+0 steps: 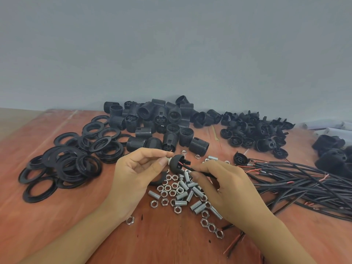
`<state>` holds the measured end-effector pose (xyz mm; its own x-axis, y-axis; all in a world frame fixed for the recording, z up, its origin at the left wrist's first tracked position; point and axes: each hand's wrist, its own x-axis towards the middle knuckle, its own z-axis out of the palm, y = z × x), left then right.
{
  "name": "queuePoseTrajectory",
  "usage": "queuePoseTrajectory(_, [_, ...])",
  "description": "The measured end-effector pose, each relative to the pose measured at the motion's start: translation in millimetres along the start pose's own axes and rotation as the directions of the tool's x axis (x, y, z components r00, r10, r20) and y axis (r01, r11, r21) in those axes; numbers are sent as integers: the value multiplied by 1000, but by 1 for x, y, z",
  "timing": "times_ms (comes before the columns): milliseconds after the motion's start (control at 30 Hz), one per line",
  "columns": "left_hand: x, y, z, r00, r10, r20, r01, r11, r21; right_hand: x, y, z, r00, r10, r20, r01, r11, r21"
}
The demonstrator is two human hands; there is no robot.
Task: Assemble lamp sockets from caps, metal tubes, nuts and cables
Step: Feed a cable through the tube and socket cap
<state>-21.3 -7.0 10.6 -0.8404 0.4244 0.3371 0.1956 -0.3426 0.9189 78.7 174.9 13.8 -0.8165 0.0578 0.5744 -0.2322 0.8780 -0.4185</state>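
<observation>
We look down on a reddish wooden bench (pixel 171 244) set against a grey wall (pixel 171 44). Our left hand (pixel 137 168) pinches a black domed cap (pixel 176 162) at its metal stub, just above loose nuts (pixel 164 201) and threaded tubes (pixel 154 195). Our right hand (pixel 224 185) has its fingers (pixel 202 178) pinching the black cable (pixel 190 168) that enters the cap's open side, where a red wire shows.

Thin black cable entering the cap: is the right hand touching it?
Touching. Head view: the right hand pinches the thin black cable beside the black plastic dome cap.

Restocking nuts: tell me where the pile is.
The nuts lie mid-frame in the head view, between left hand and right hand, mixed with metal tubes.
</observation>
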Motion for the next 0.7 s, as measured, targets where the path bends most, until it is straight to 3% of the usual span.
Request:
queuePoseTrajectory(267, [0,2,2,996,-84,-27,80,991,-110,1,-4,1,992,-30,-120,24,998,-53])
queuePoseTrajectory(533, [1,3,3,988,-149,-42,138,970,-201,1,-7,1,988,-80,-131,72,995,-63])
queuePoseTrajectory(700, [0,3,4,996,-94,-9,92,985,-149,2,-9,2,986,-84,-144,74,995,-74])
